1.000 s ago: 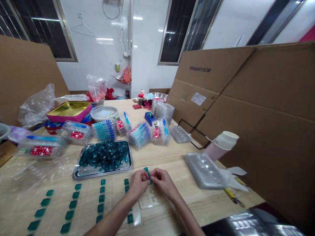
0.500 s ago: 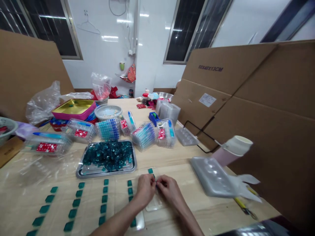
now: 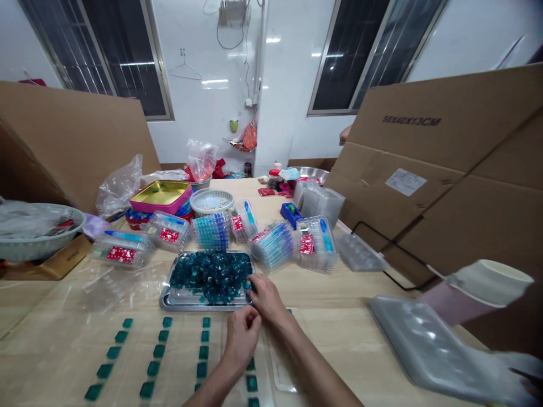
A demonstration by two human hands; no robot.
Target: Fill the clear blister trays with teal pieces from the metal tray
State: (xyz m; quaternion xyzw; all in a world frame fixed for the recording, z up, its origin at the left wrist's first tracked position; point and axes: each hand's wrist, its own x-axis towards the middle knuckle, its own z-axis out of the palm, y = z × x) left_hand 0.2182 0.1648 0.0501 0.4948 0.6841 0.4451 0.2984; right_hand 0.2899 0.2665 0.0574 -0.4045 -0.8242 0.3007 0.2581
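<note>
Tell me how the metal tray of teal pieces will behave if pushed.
The shallow metal tray would probably slide on the smooth tabletop rather than tip. The teal pieces are heaped loose above its low rim, so a sharp shove could spill some.

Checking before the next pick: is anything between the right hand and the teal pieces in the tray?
Nothing visible stands in the way. The right hand already reaches the near edge of the steel tray, its fingertips touching or almost touching the teal pieces. The left hand sits nearer the person, below it.
</note>
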